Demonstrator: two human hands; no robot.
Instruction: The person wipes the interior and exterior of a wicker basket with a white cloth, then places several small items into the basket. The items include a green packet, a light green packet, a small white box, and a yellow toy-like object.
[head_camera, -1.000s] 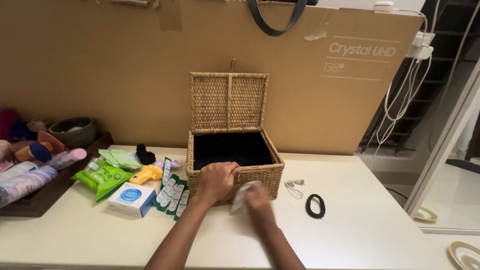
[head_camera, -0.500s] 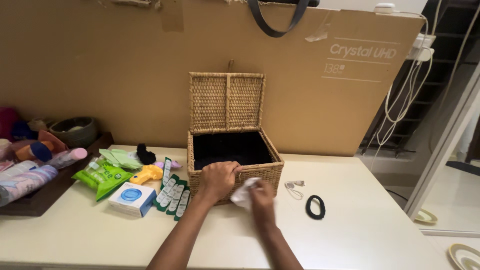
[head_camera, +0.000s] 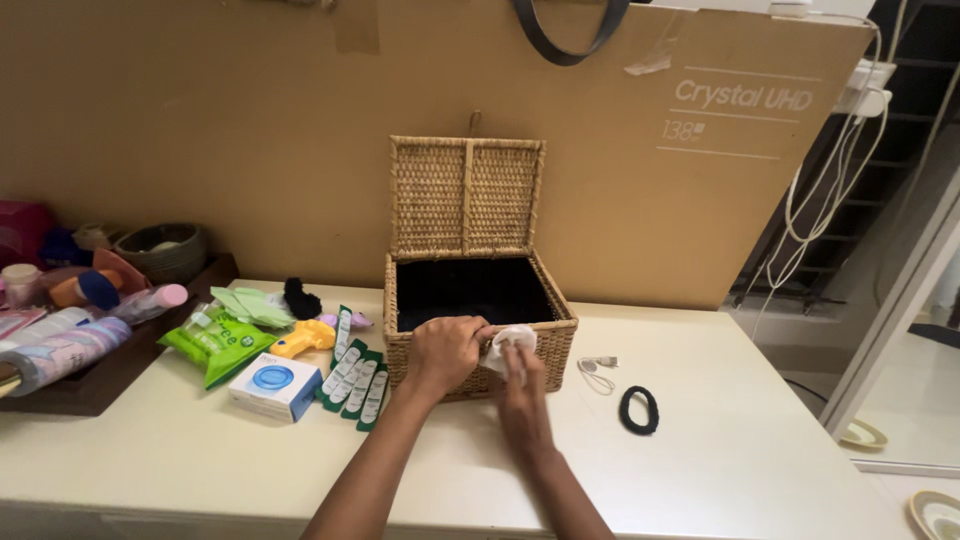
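Observation:
A woven wicker basket (head_camera: 555, 345) stands open on the cream table (head_camera: 730, 460), its lid upright against the cardboard behind it and its inside lined in black. My left hand (head_camera: 443, 351) grips the basket's front rim. My right hand (head_camera: 520, 385) presses a small white cloth (head_camera: 510, 340) against the front wall just below the rim, right beside my left hand.
Left of the basket lie green sachet strips (head_camera: 352, 375), a blue-and-white box (head_camera: 273, 384), a green wipes pack (head_camera: 215, 342), a yellow item (head_camera: 303, 339) and a black scrunchie (head_camera: 300, 298). To the right lie a white cable (head_camera: 595, 370) and a black hair tie (head_camera: 638, 409). A dark tray (head_camera: 95, 375) of bottles sits far left.
My right hand has lifted the white cloth from the basket's lower front wall up to just under the rim. My left hand has stayed on the rim.

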